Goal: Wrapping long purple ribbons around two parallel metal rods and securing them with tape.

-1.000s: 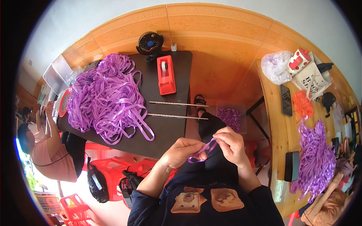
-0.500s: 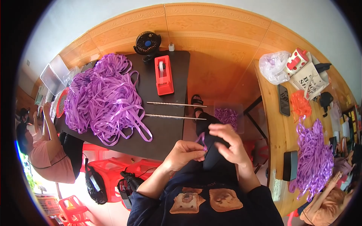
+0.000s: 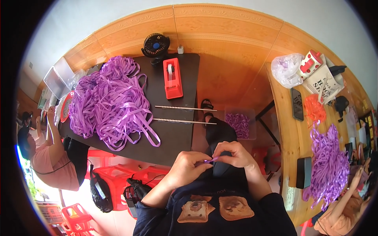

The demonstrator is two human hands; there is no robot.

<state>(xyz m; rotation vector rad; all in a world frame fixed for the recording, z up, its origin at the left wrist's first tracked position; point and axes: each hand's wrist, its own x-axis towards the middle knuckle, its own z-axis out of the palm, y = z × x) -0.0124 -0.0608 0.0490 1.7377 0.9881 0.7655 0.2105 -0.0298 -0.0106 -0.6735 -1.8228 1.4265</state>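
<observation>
Both hands, left hand (image 3: 189,166) and right hand (image 3: 232,153), meet, pinched on a purple ribbon strip (image 3: 211,160); beyond them, a ribbon heap (image 3: 110,102) covers the dark surface (image 3: 173,137).

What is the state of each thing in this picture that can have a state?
Left hand: pinching the short purple ribbon piece.
Right hand: pinching the same piece.
Large heap of purple ribbon strips: loose, tangled on the dark table.
Red tape dispenser: flat on the table.
Two thin rods: lying side by side.
Small black fan: upright.
</observation>
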